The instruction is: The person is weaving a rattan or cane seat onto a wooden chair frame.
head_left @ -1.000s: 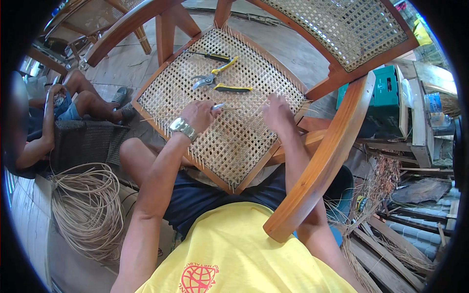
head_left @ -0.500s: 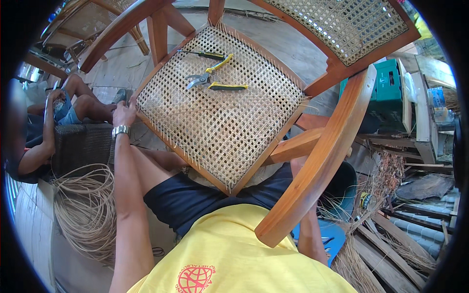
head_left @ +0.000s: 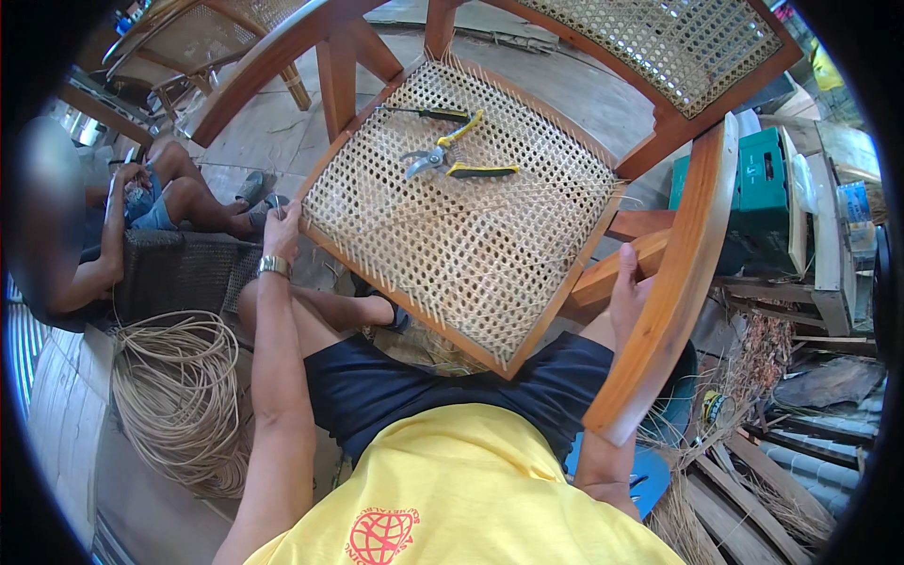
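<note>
My left hand [head_left: 280, 233] grips the left corner of the chair's cane seat frame [head_left: 341, 261], with a thin item among its fingers that I cannot make out. My right hand [head_left: 629, 292] is beside the curved wooden armrest [head_left: 702, 226], thumb upright and apart, its other fingers mostly hidden. On the woven cane seat [head_left: 452, 245], studded with loose strand ends along its edges, lie yellow-handled pruning shears [head_left: 481, 171] and a slim tool with a black and yellow handle [head_left: 443, 114]. A caned backrest [head_left: 658, 50] rises at upper right.
A seated person [head_left: 105, 268] is at left, above a coil of rattan [head_left: 174, 405]. At right stand a green crate [head_left: 758, 193], wooden boards [head_left: 749, 490] and dry fibre scraps [head_left: 758, 353]. Another cane chair [head_left: 193, 52] stands behind at upper left.
My left hand moved from the seat's middle to its left corner; my right hand went from the seat to beside the armrest. The chair shifted, its seat now slightly further right.
</note>
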`<state>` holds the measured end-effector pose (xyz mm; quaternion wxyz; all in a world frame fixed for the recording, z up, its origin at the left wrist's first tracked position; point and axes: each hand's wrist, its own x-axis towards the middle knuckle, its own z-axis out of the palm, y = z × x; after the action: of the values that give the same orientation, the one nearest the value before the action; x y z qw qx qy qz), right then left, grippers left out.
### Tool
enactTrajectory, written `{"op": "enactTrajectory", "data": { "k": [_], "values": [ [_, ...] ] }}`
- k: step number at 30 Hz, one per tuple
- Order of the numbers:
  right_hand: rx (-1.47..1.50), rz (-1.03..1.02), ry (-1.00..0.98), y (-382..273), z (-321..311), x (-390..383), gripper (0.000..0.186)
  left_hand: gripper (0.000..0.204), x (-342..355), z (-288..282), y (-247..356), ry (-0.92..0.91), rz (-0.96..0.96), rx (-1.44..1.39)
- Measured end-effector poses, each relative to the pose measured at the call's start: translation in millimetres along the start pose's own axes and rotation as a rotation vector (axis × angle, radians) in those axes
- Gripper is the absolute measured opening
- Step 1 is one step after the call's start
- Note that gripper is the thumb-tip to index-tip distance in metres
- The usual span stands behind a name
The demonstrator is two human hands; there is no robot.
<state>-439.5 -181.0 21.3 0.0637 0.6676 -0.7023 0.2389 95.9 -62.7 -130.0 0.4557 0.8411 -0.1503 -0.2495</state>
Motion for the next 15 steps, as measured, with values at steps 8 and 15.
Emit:
{"op": "enactTrajectory", "data": {
  "k": [8, 15],
  "values": [
    [0.02, -0.034, -0.289, -13.3, -42.7, -17.8, 0.056, 0.05, -65.5, 2.0, 15.5, 0.46, 0.392, 0.535],
    [0.476, -0.077, -0.405, -30.6, -17.4, -76.2, 0.052, 0.022, -187.3, 86.4, 59.0, -0.098, 0.753, 0.347]
  ]
}}
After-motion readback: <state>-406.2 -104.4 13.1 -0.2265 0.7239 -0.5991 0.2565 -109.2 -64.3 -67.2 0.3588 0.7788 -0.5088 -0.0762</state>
